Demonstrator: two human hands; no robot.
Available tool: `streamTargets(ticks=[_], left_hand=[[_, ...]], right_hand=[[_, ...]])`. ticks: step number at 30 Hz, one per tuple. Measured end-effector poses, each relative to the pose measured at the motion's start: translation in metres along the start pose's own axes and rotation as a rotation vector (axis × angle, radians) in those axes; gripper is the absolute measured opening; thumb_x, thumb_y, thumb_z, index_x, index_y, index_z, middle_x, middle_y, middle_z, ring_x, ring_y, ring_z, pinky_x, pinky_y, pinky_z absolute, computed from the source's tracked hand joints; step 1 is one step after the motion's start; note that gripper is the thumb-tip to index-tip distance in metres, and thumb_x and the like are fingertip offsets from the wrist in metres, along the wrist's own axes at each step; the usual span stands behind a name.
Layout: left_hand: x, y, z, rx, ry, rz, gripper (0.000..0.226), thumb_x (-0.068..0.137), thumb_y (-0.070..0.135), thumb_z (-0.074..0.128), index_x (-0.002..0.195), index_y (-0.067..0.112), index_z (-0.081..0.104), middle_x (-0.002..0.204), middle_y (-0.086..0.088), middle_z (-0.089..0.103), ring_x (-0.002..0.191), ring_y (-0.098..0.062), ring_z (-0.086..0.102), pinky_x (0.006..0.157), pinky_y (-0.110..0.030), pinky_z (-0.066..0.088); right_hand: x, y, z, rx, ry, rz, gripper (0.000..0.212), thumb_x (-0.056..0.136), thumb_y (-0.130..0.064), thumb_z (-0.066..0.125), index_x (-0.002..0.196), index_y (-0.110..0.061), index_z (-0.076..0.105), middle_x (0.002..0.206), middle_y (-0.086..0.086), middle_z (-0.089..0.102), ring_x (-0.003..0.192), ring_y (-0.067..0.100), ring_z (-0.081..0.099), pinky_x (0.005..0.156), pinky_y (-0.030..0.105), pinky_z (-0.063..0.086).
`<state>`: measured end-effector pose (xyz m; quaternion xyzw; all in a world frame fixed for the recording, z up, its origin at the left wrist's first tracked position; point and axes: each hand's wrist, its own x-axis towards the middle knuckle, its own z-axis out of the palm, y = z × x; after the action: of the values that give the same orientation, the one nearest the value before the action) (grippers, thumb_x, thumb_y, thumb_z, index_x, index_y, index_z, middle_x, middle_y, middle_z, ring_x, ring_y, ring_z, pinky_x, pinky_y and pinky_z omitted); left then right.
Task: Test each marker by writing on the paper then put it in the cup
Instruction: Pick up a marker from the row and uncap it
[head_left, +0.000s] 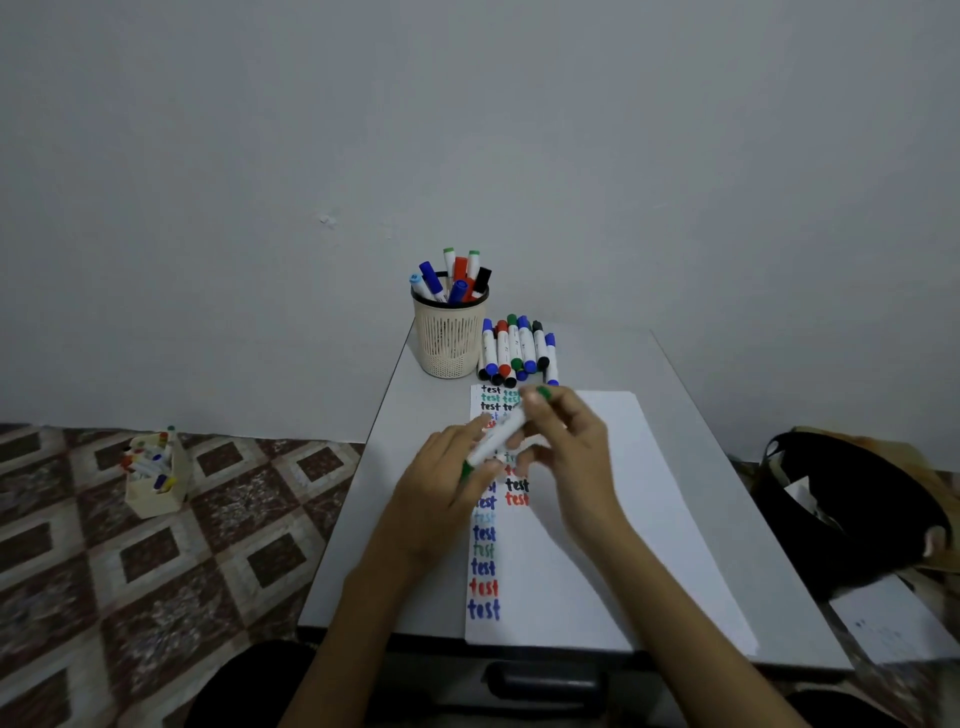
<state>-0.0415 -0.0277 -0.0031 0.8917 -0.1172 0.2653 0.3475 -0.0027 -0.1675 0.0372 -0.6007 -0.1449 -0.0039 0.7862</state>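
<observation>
- The left grip (441, 478), a bare hand, has its fingers curled round the lower end of a green marker (496, 439), where a green tip shows.
- The right grip (566, 436) pinches the marker's upper end; a green piece shows at its fingertips. Blur hides whether the cap is on or off.
- The marker's white barrel slants between the two grips, just above the paper (597, 519).
- The paper lies on the table (691, 415), with columns of "test" in several colours along its left side.
- The mesh cup (451, 338) stands beyond the paper's far left corner and holds several markers.
- A pile of markers (517, 348) lies just beside the cup, on its right.
</observation>
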Motion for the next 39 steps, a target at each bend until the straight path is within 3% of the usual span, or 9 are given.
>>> streamTargets(ticks=[3,6,15,19,22,26,31,36,39], left_hand=[[-0.002,-0.002,-0.002,-0.010,0.036,0.024,0.033,0.097,0.029,0.033,0.113,0.010,0.055,0.094,-0.002,0.061,0.081,-0.010,0.057,0.071,-0.026,0.049],[-0.003,0.004,-0.005,-0.082,-0.015,-0.033,0.028,0.096,0.030,0.033,0.107,0.014,0.053,0.087,0.002,0.061,0.076,-0.007,0.057,0.065,-0.014,0.044],[-0.003,0.002,-0.006,-0.106,-0.099,-0.067,0.027,0.095,0.038,0.032,0.111,0.025,0.049,0.075,0.002,0.065,0.064,-0.010,0.063,0.057,-0.037,0.051],[-0.003,0.003,-0.008,-0.173,-0.111,-0.081,0.026,0.095,0.036,0.035,0.115,0.027,0.049,0.072,0.002,0.066,0.063,-0.010,0.065,0.053,-0.034,0.053],[-0.002,0.001,-0.008,-0.167,-0.099,-0.070,0.028,0.095,0.036,0.038,0.118,0.025,0.049,0.071,0.002,0.066,0.061,-0.010,0.065,0.051,-0.033,0.053],[-0.003,0.000,-0.007,-0.074,-0.071,-0.075,0.034,0.092,0.051,0.033,0.119,0.033,0.043,0.073,0.008,0.066,0.065,-0.006,0.064,0.053,-0.028,0.053],[-0.001,-0.020,0.002,0.095,-0.069,-0.133,0.034,0.089,0.047,0.038,0.115,0.029,0.051,0.097,0.011,0.057,0.090,-0.006,0.051,0.080,-0.033,0.047],[0.002,-0.022,0.005,0.208,-0.138,-0.112,0.038,0.084,0.046,0.039,0.109,0.025,0.059,0.106,0.010,0.052,0.097,-0.005,0.041,0.085,-0.026,0.031],[0.001,-0.025,0.005,0.211,-0.136,-0.112,0.039,0.084,0.044,0.039,0.109,0.024,0.060,0.105,0.009,0.052,0.097,-0.006,0.041,0.084,-0.026,0.030]], right_hand=[[-0.012,0.004,0.012,0.001,-0.064,0.080,0.020,0.093,-0.020,0.059,0.108,-0.008,0.062,0.087,0.012,0.069,0.072,0.021,0.067,0.060,0.033,0.056],[-0.016,0.009,0.014,-0.037,-0.091,0.160,0.018,0.088,-0.013,0.066,0.106,-0.011,0.065,0.093,0.010,0.072,0.076,0.019,0.070,0.065,0.029,0.058],[-0.016,0.017,0.011,0.004,-0.030,0.172,0.024,0.091,-0.010,0.061,0.113,0.000,0.060,0.102,0.016,0.069,0.081,0.019,0.070,0.067,0.025,0.056],[-0.013,0.018,0.007,0.038,-0.031,0.170,0.019,0.091,-0.011,0.061,0.109,-0.005,0.062,0.103,0.018,0.069,0.087,0.028,0.069,0.077,0.037,0.059],[-0.013,0.017,0.004,0.047,-0.047,0.149,0.017,0.090,-0.012,0.062,0.106,-0.008,0.064,0.101,0.017,0.069,0.083,0.025,0.069,0.070,0.033,0.057],[-0.012,0.012,0.004,0.140,0.026,0.090,0.020,0.088,-0.012,0.066,0.101,0.002,0.058,0.087,0.017,0.066,0.064,0.018,0.061,0.050,0.023,0.049],[-0.001,0.011,-0.012,0.292,0.239,0.096,0.009,0.088,-0.002,0.061,0.087,-0.005,0.053,0.086,0.022,0.068,0.073,0.031,0.068,0.058,0.032,0.058],[-0.002,0.014,-0.014,0.163,0.118,0.192,0.010,0.082,0.003,0.066,0.091,0.001,0.061,0.087,0.018,0.070,0.079,0.030,0.070,0.064,0.038,0.058],[-0.004,0.016,-0.015,0.073,0.049,0.202,0.017,0.080,0.003,0.070,0.078,-0.003,0.054,0.065,0.018,0.062,0.052,0.027,0.060,0.047,0.031,0.049]])
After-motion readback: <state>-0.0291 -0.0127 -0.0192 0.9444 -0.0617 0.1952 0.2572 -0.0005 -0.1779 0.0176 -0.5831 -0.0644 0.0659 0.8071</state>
